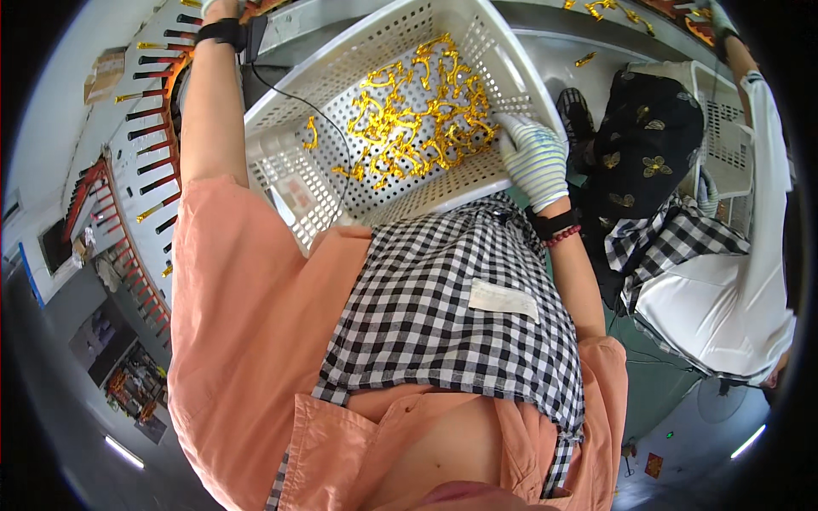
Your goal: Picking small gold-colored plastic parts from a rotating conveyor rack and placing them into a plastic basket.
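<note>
My right hand (535,159), in a striped knit glove, is at the near right corner of a white perforated plastic basket (504,64). Its fingers bend over the rim to the inside, close to the gold parts. Many small shiny gold curved parts (417,111) lie loose on the basket's bottom. My left arm stretches far forward past the basket's left side, a black band on its wrist. Only a bit of my left hand (220,8) shows at the top edge, beside a rack, and its fingers are cut off from view.
At left, a curved rack (177,128) carries a row of black and gold handle-like pieces. A thin black cable (319,111) hangs across the basket. To the right sits a co-worker in black patterned trousers (648,140), near another white basket (724,136). Loose gold parts (601,8) lie beyond.
</note>
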Tool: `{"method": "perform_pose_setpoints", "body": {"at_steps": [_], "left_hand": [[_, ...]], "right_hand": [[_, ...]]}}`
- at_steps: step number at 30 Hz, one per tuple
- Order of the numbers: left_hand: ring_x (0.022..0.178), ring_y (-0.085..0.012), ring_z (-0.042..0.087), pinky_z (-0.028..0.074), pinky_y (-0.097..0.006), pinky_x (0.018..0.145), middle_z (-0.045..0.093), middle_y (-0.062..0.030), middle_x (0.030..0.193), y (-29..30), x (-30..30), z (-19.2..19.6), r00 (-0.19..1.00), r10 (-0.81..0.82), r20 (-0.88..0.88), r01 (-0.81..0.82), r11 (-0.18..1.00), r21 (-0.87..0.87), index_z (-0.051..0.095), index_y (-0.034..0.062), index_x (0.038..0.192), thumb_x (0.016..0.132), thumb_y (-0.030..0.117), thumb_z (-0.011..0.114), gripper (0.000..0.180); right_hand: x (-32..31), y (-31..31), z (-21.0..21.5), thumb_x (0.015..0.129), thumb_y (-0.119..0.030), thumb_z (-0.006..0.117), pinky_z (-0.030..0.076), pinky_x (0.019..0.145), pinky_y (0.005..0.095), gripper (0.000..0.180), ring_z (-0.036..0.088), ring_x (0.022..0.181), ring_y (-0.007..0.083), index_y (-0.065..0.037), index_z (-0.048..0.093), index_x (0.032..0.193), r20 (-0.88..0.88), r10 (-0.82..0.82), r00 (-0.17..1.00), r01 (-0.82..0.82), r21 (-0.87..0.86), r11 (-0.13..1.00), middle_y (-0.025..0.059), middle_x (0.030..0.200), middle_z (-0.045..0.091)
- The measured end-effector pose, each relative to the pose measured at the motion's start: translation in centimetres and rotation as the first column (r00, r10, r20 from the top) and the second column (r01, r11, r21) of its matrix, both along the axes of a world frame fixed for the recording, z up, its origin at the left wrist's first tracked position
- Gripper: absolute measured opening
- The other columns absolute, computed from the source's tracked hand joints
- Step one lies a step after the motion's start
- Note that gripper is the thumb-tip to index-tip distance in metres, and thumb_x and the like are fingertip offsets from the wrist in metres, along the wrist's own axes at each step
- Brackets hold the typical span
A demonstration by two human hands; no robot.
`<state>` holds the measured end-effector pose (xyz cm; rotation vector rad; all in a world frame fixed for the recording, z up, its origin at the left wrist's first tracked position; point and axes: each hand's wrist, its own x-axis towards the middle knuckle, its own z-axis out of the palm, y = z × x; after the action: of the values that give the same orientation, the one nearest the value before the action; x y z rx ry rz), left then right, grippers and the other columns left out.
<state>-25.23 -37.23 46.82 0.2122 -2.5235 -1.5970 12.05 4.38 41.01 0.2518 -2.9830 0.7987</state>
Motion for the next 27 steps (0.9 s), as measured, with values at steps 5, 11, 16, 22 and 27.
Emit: {"method": "perform_pose_setpoints", "body": {"at_steps": [5, 11, 16, 22, 27], "left_hand": [[0.061, -0.0122, 0.062, 0.049, -0.025, 0.053, 0.072, -0.0079, 0.084, 3.3, 9.5, 4.9, 0.999, -0.049, -0.025, 0.052, 0.988, 0.147, 0.059, 0.0041, 0.142, 0.100, 0.023, 0.064, 0.047], [0.090, -0.0139, 0.067, 0.055, -0.029, 0.085, 0.074, -0.0080, 0.107, 11.0, 14.1, 7.2, 0.686, -0.665, 0.296, 0.688, 0.725, 0.035, 0.058, 0.0020, 0.144, 0.102, 0.033, 0.061, 0.052], [0.086, -0.0147, 0.066, 0.056, -0.030, 0.082, 0.073, -0.0088, 0.105, 14.7, 7.6, 6.3, 0.926, -0.368, 0.081, 0.375, 0.923, -0.088, 0.047, -0.0001, 0.152, 0.098, 0.038, 0.067, 0.069], [0.109, -0.0434, 0.068, 0.053, -0.049, 0.095, 0.070, -0.0309, 0.116, 15.7, 6.4, 7.4, 0.985, -0.138, 0.107, 0.171, 0.882, -0.439, 0.037, -0.0024, 0.154, 0.086, 0.049, 0.075, 0.093], [0.119, -0.0416, 0.065, 0.052, -0.049, 0.099, 0.068, -0.0241, 0.128, 11.6, 3.9, 5.3, 0.999, 0.004, 0.047, 0.033, 0.642, -0.766, 0.050, 0.0171, 0.151, 0.090, 0.063, 0.062, 0.077]], "right_hand": [[0.4, -0.2, 0.2, 0.087, -0.015, 0.066, 0.056, 0.088, 0.0418, 0.025, 0.073, 0.094, 0.0302, -0.013, 0.075, 0.110, 0.035, -0.007, 0.999, 0.008, -0.013, 1.000, 0.0105, 0.105, 0.077], [-1.0, 0.0, 0.4, 0.087, -0.014, 0.067, 0.056, 0.088, 0.0423, 0.024, 0.072, 0.094, 0.0316, -0.012, 0.075, 0.110, 0.053, 0.006, 0.999, -0.006, -0.004, 1.000, 0.0115, 0.106, 0.076], [-0.7, -0.3, 1.2, 0.088, -0.013, 0.066, 0.055, 0.089, 0.0435, 0.025, 0.071, 0.095, 0.0318, -0.013, 0.074, 0.112, 0.046, -0.001, 0.999, 0.001, -0.001, 1.000, 0.0122, 0.103, 0.075], [1.9, -0.1, 2.7, 0.087, -0.014, 0.067, 0.054, 0.089, 0.0437, 0.032, 0.071, 0.095, 0.0314, -0.015, 0.072, 0.118, 0.078, -0.021, 0.997, 0.022, -0.015, 1.000, 0.0120, 0.104, 0.074], [1.5, -0.5, 5.1, 0.084, -0.010, 0.065, 0.055, 0.087, 0.0448, 0.033, 0.071, 0.093, 0.0335, -0.011, 0.073, 0.116, 0.105, -0.017, 0.994, 0.020, -0.023, 1.000, 0.0143, 0.103, 0.074]]}}
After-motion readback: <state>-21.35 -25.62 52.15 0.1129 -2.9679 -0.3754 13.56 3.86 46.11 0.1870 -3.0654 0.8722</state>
